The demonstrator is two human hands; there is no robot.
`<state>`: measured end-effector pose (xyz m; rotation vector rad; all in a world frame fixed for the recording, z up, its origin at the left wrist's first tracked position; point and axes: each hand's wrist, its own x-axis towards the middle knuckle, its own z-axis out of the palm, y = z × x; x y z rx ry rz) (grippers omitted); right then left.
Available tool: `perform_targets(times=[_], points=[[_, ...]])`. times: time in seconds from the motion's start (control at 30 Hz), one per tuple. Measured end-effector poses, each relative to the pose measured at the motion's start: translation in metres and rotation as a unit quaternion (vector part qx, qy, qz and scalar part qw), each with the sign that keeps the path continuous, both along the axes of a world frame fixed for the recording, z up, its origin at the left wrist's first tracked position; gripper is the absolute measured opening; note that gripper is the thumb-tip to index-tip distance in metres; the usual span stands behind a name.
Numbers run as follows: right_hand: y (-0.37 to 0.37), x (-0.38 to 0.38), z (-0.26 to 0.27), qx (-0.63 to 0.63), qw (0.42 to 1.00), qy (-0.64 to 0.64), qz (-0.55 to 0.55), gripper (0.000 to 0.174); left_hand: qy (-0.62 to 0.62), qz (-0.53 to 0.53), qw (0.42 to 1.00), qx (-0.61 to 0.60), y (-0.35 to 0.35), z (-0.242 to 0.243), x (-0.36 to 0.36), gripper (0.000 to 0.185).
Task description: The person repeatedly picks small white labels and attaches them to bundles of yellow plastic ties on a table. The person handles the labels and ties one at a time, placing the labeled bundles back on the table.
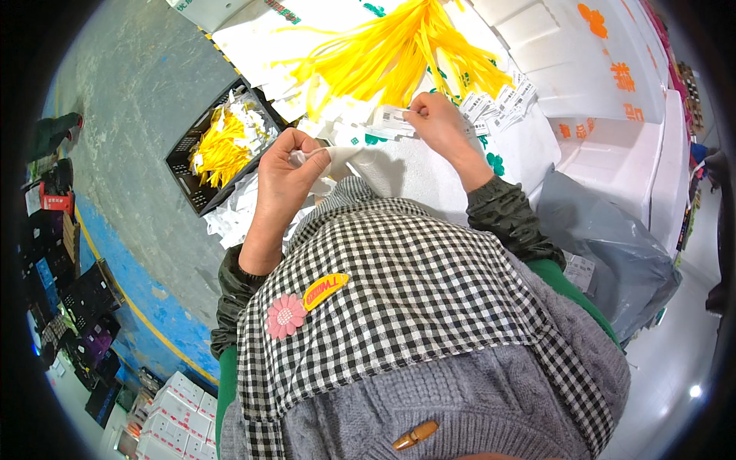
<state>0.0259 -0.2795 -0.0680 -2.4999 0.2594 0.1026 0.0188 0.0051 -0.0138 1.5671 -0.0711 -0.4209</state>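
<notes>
Just in front of the checked apron, my left hand [287, 181] pinches a thin whitish strip of paper [343, 154] between thumb and fingers. My right hand [440, 129] pinches the edge of a white printed label [394, 121], which lies among others on the white foam surface [425, 178]. Beyond both hands, a bundle of yellow ribbon-like strips [397, 54] fans out towards me. More printed labels [506, 106] overlap to the right of my right hand, near the ends of the strips.
A black plastic crate [195, 190] at the left holds yellow strips [221, 149] and white scraps. Loose white paper [238, 210] lies beside it. White foam boxes [609, 155] and a grey plastic bag [604, 247] stand at the right. Stacked white cartons [178, 420] are at lower left.
</notes>
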Motion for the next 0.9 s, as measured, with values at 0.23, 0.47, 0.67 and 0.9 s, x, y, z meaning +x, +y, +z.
perform_targets(times=[0.23,0.47,0.67,0.9], points=[[-0.090,0.002,0.021,0.162,0.968,-0.053,-0.186,0.028,0.066,-0.008,0.993,-0.095,-0.004,0.009,0.000,0.011],[-0.122,0.001,0.035,-0.377,0.904,-0.008,-0.200,0.040,0.101,-0.025,0.992,-0.065,-0.013,0.016,-0.003,0.012],[-0.021,-0.008,0.065,-0.110,0.943,-0.295,0.107,0.029,0.073,0.002,0.997,-0.026,-0.015,0.008,-0.004,0.011],[0.062,-0.036,0.057,0.476,0.864,0.110,0.121,0.013,0.073,0.000,0.997,-0.007,-0.013,0.010,-0.007,0.010]])
